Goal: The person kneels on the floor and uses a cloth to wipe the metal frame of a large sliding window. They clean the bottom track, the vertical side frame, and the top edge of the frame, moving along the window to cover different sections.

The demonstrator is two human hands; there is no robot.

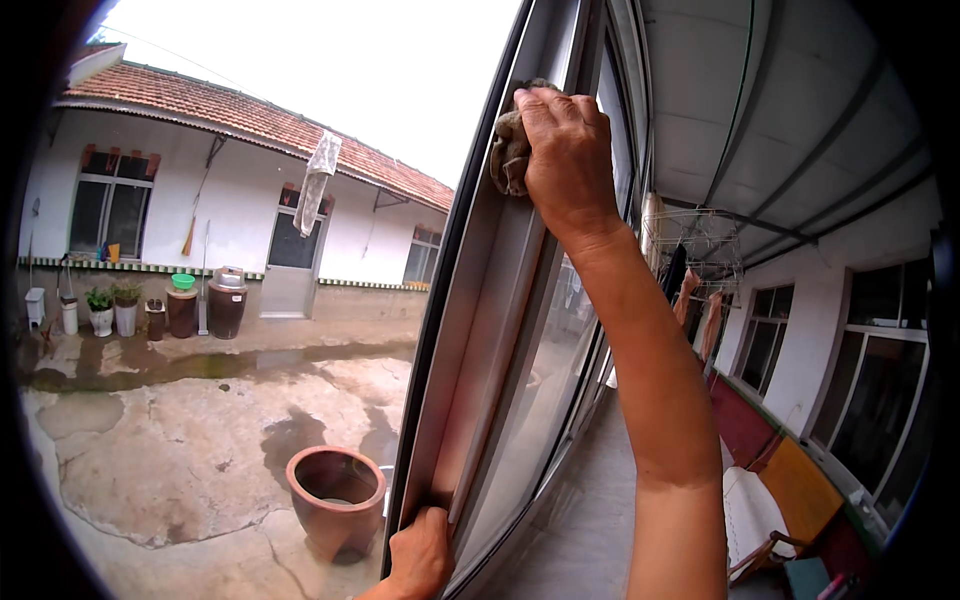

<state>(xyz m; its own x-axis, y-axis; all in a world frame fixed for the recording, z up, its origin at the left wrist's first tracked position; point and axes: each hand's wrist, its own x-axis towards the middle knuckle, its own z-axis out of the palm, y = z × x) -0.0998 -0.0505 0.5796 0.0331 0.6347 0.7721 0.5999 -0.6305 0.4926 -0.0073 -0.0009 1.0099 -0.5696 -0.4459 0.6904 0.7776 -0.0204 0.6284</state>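
A metal window frame (474, 330) with a dark edge runs upright through the middle of the head view, leaning to the right at its top. High on it, my right hand (568, 150) is closed on a crumpled, grey-brown cloth (509, 158) and presses it against the metal. That arm is stretched upward. Low on the same frame, my left hand (422, 556) grips the edge with its fingers wrapped round; part of the fingers is hidden behind the metal. Glass (545, 400) shows just right of the frame.
Outside stands a large clay pot (336, 500) on wet, cracked concrete (170, 450). Farther back are potted plants (113, 308), brown jars (227, 305) and a tiled-roof building (250, 130). Inside, right of my arm, are a bench with a white cover (752, 515) and a hanging wire rack (700, 240).
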